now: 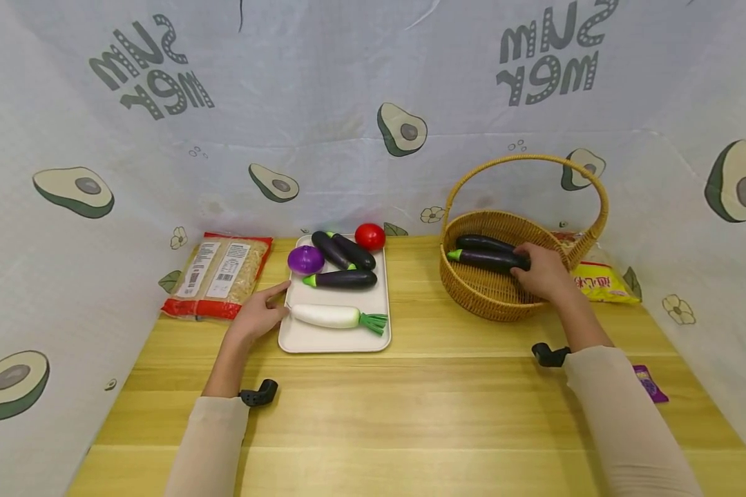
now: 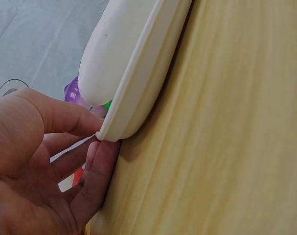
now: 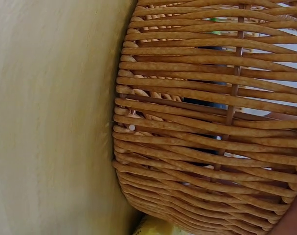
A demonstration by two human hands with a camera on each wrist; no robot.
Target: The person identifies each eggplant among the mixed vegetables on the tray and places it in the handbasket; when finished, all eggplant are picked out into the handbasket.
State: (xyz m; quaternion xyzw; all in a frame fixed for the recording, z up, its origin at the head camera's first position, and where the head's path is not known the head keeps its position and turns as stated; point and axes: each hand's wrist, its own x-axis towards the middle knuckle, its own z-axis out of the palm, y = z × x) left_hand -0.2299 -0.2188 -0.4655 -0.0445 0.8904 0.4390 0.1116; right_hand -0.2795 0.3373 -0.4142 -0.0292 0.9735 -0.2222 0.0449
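At the left edge of a white tray (image 1: pixel 323 343), my left hand (image 1: pixel 257 316) pinches the rim; the left wrist view shows thumb and fingers on either side of it. On the tray lie a white radish (image 1: pixel 326 315) with green leaves, several eggplants (image 1: pixel 348 279), a purple onion-like vegetable (image 1: pixel 306 260) and a tomato (image 1: pixel 369 237). My right hand (image 1: pixel 542 273) reaches into a wicker basket (image 1: pixel 479 301) and holds an eggplant (image 1: pixel 488 259) by its dark end. Behind it in the basket lies another eggplant (image 1: pixel 485 243). The basket's weave (image 3: pixel 197 137) hides most of the right hand in the right wrist view.
Left of the tray lies a red-edged bag of grain (image 1: pixel 217 276). A yellow packet (image 1: pixel 603 281) sits behind the basket on the right, and a small purple packet (image 1: pixel 650 384) lies near the right sleeve. The basket's tall handle (image 1: pixel 525 159) arches above it.
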